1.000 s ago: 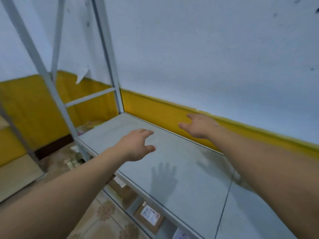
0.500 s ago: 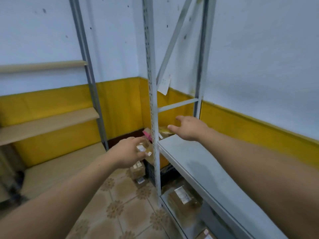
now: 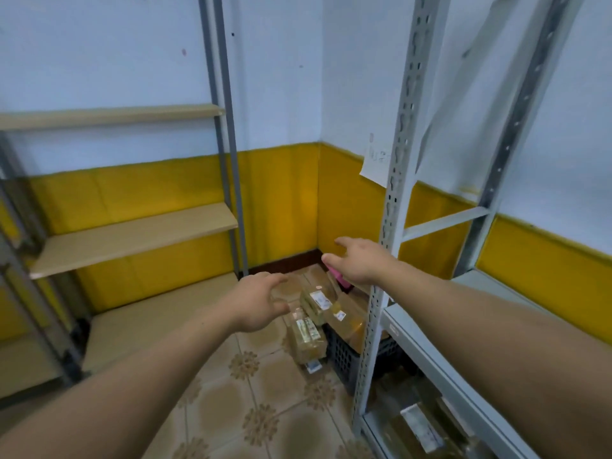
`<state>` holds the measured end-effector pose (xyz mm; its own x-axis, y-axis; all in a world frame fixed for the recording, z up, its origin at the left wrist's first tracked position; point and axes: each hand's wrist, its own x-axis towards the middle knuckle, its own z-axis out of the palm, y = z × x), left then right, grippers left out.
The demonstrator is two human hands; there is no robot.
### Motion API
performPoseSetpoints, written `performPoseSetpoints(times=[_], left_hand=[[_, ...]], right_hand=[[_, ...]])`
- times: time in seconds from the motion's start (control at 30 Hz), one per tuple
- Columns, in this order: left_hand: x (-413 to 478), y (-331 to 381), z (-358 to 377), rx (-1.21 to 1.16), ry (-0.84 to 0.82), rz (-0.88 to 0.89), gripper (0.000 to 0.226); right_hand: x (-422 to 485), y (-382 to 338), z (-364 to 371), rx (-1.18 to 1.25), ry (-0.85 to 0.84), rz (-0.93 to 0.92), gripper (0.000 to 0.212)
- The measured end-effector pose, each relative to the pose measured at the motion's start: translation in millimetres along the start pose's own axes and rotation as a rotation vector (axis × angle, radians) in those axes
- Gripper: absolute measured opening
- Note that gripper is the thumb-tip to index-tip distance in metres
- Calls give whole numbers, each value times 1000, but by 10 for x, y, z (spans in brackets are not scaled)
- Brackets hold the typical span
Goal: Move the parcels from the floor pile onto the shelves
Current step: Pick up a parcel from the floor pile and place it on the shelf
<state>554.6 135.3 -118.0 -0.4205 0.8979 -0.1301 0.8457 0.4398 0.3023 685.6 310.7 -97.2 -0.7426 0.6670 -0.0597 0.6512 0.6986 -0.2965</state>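
Cardboard parcels [image 3: 348, 311] in dark crate [image 3: 344, 356]

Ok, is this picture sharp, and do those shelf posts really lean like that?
Head view: wide-angle distortion tilts and bows the slotted upright; the parcels in the corner look soft, labels unreadable; the left hand and right hand are slightly blurred at the fingertips.

You are facing glossy tape-wrapped brown cardboard parcels [image 3: 305, 342] at twelve o'clock, a matt grey perforated metal upright [image 3: 395, 193] at two, smooth pale wooden shelf boards [image 3: 132, 240] at ten.
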Motion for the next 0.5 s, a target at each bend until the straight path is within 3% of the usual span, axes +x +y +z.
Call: performPoseSetpoints(times=[0.27, 0.5], left_hand=[[1094, -715, -554, 51, 55, -71, 64], [2069, -1235, -901, 76, 60, -67, 67]], right_hand=[[1669, -234, 32, 79, 13, 0, 74], [2608, -243, 37, 75, 17, 56, 72]])
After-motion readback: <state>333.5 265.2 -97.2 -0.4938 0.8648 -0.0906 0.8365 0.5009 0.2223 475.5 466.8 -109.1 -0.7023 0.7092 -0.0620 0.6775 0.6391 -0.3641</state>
